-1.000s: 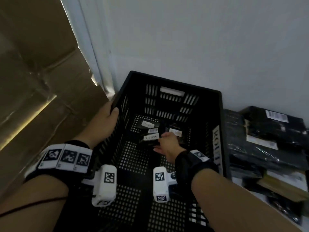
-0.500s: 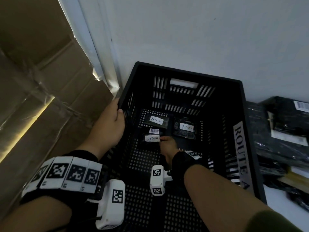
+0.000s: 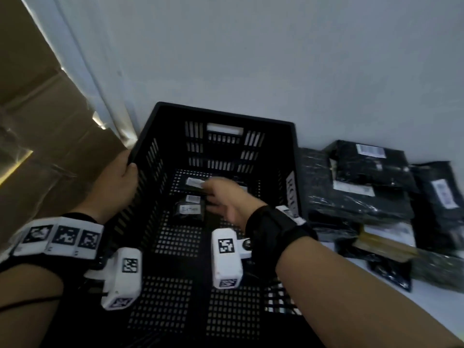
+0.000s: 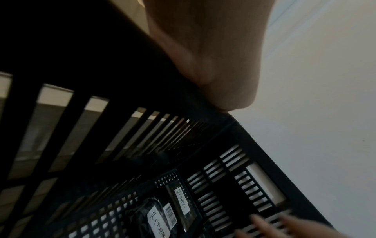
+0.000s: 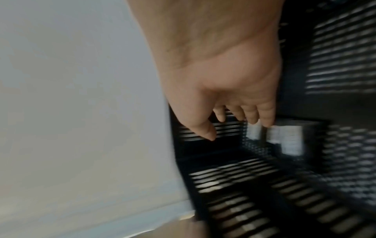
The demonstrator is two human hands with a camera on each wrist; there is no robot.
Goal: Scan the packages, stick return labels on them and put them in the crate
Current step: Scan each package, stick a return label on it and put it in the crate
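A: Where do the packages stand?

B: A small black plastic-wrapped package with a white handwritten RETURN label (image 3: 189, 209) lies flat on the perforated floor of the black slatted plastic crate (image 3: 227, 116), towards its far end. A barcode sticker sits at its far edge. A second black package with its own RETURN label (image 3: 194, 182) lies just beyond it, nearer the far wall. The left wrist view shows both labels face up, which I take to mean these two are finished.

A: And the rest?

B: A heap of black plastic mailer bags with white barcode labels (image 3: 369, 182) sits outside the crate on its right, against the pale wall. They look to be still waiting, so the task is early on, by my reckoning.

A: Why is the crate held?

B: The left hand (image 3: 118, 182) grips the rim of the left wall, fingers outside and thumb over the edge. Probably that steadies the crate.

A: What about the other hand?

B: The right hand (image 3: 226, 197) hangs inside the crate above the packages, blurred. The right wrist view shows its fingers (image 5: 252, 112) loosely bent and a little apart, the thumb separate, and nothing held. I cannot tell whether they touch a package.

A: Anything else around?

B: Brown cardboard with clear tape (image 3: 37, 136) on the left.
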